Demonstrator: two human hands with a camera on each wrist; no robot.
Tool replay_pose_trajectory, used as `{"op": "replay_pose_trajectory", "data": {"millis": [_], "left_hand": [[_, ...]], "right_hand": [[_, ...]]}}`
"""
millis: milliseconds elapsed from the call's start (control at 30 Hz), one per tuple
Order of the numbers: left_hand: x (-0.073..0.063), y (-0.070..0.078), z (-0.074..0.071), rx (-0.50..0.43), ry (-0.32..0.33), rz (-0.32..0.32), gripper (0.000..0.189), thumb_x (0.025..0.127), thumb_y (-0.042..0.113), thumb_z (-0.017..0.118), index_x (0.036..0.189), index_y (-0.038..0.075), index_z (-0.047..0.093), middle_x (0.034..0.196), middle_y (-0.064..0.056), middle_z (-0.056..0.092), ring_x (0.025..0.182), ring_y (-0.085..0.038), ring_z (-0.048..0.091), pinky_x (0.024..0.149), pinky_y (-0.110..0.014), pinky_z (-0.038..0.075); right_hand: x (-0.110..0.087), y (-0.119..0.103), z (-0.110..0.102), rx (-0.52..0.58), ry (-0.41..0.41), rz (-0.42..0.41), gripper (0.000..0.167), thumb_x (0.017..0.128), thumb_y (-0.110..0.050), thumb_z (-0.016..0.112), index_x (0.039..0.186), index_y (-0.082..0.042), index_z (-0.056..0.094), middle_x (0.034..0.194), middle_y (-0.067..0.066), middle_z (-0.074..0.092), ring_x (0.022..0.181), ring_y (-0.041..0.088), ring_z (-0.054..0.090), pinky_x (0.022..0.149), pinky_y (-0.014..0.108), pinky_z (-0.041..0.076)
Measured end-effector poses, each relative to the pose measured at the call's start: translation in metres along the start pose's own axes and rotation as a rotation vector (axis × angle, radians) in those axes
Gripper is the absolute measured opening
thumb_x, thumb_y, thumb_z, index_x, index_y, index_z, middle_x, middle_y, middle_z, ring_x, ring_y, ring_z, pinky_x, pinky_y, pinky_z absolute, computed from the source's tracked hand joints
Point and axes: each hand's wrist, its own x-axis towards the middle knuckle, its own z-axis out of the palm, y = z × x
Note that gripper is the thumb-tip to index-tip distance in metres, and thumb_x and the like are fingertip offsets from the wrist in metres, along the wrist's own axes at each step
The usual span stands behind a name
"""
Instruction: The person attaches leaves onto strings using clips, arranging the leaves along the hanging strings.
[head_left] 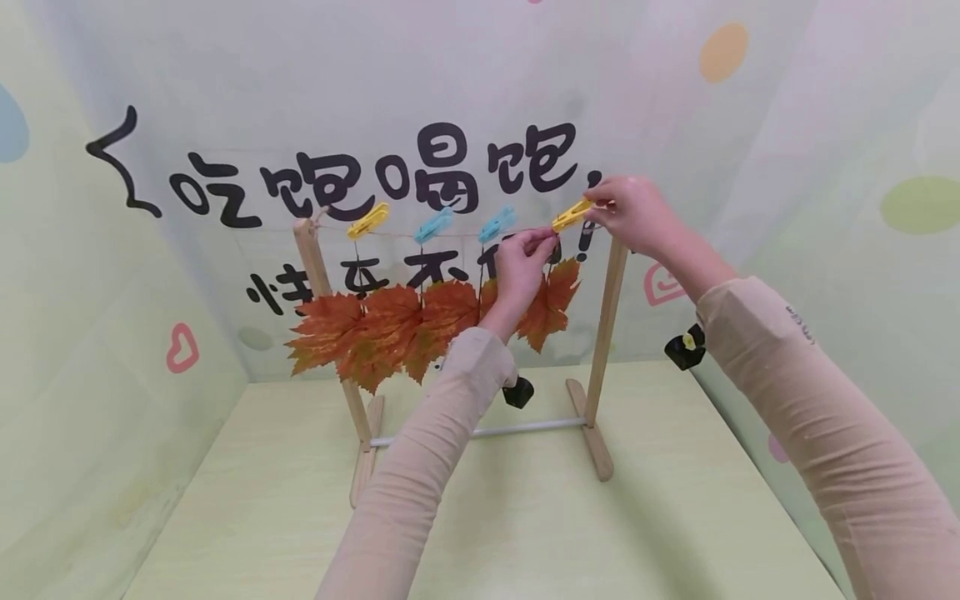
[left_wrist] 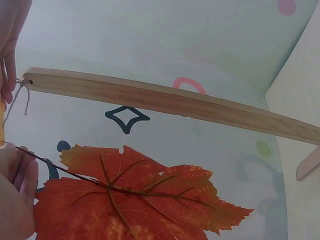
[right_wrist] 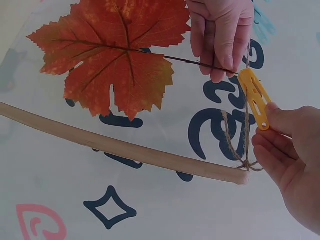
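Note:
My right hand (head_left: pixel 633 212) pinches the tail end of a yellow clothespin (right_wrist: pixel 255 97) between thumb and fingers, by the twine near the right post. The clothespin's front end meets the twine and the top of a dark leaf stem (right_wrist: pixel 195 62). Just below it, my left hand (head_left: pixel 517 271) pinches that stem close to its tip. From the stem hangs an orange-red artificial maple leaf (left_wrist: pixel 135 200). Farther left on the twine, another yellow clothespin (head_left: pixel 369 221) and two blue clothespins (head_left: pixel 433 225) hold similar leaves (head_left: pixel 386 321), partly hidden behind my left wrist.
The twine is tied between two wooden posts (head_left: pixel 606 333) on flat feet, with a white rod (head_left: pixel 528 428) joining them low down. This stand rests on a pale tabletop (head_left: pixel 540 533). A printed curtain with large dark characters (head_left: pixel 442 162) hangs behind it.

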Motion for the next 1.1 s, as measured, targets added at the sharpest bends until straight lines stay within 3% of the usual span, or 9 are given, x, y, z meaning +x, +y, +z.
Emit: {"op": "replay_pose_trajectory", "data": {"millis": [267, 533, 733, 833, 933, 1100], "left_hand": [[-0.006, -0.001, -0.016, 0.066, 0.016, 0.048, 0.021, 0.084, 0.013, 0.064, 0.102, 0.003, 0.068, 0.097, -0.006, 0.068, 0.086, -0.011, 0.063, 0.075, -0.018, 0.050], [-0.023, -0.001, -0.040, 0.145, -0.063, 0.119, 0.021, 0.084, 0.014, 0.065, 0.102, 0.003, 0.067, 0.096, -0.007, 0.068, 0.083, -0.013, 0.063, 0.073, -0.019, 0.051], [-0.044, -0.005, -0.069, 0.235, -0.145, 0.149, 0.021, 0.083, 0.015, 0.065, 0.102, 0.005, 0.067, 0.094, -0.006, 0.068, 0.084, -0.012, 0.063, 0.075, -0.021, 0.051], [-0.054, -0.010, -0.086, 0.286, -0.187, 0.147, 0.022, 0.083, 0.015, 0.066, 0.102, 0.005, 0.067, 0.095, -0.006, 0.068, 0.085, -0.013, 0.063, 0.076, -0.023, 0.051], [-0.063, -0.019, -0.104, 0.348, -0.206, 0.134, 0.023, 0.082, 0.015, 0.067, 0.103, 0.006, 0.067, 0.096, -0.006, 0.068, 0.084, -0.014, 0.064, 0.075, -0.024, 0.052], [-0.081, -0.040, -0.135, 0.416, -0.206, 0.090, 0.022, 0.083, 0.016, 0.066, 0.103, 0.006, 0.067, 0.096, -0.006, 0.068, 0.083, -0.015, 0.065, 0.072, -0.026, 0.053]], "right_hand": [[-0.004, 0.001, 0.003, 0.038, 0.049, 0.008, 0.034, 0.085, -0.006, 0.062, 0.115, 0.010, 0.057, 0.110, 0.026, 0.058, 0.093, 0.035, 0.056, 0.081, 0.042, 0.049], [-0.027, 0.013, 0.001, 0.043, 0.141, -0.021, 0.037, 0.081, -0.006, 0.067, 0.114, 0.008, 0.058, 0.108, 0.023, 0.060, 0.089, 0.032, 0.056, 0.079, 0.043, 0.048], [-0.061, 0.028, 0.010, -0.001, 0.156, -0.100, 0.040, 0.077, -0.005, 0.070, 0.113, 0.007, 0.058, 0.108, 0.022, 0.061, 0.093, 0.034, 0.059, 0.078, 0.044, 0.050], [-0.078, 0.038, 0.022, -0.031, 0.156, -0.106, 0.039, 0.076, -0.005, 0.072, 0.111, 0.006, 0.060, 0.106, 0.021, 0.062, 0.082, 0.031, 0.060, 0.066, 0.041, 0.052], [-0.094, 0.049, 0.036, -0.022, 0.159, -0.088, 0.038, 0.075, -0.004, 0.072, 0.109, 0.006, 0.061, 0.103, 0.021, 0.063, 0.076, 0.029, 0.059, 0.063, 0.041, 0.049], [-0.119, 0.066, 0.063, 0.063, 0.128, -0.051, 0.039, 0.073, -0.001, 0.073, 0.108, 0.009, 0.060, 0.103, 0.025, 0.062, 0.088, 0.038, 0.060, 0.074, 0.050, 0.049]]}}
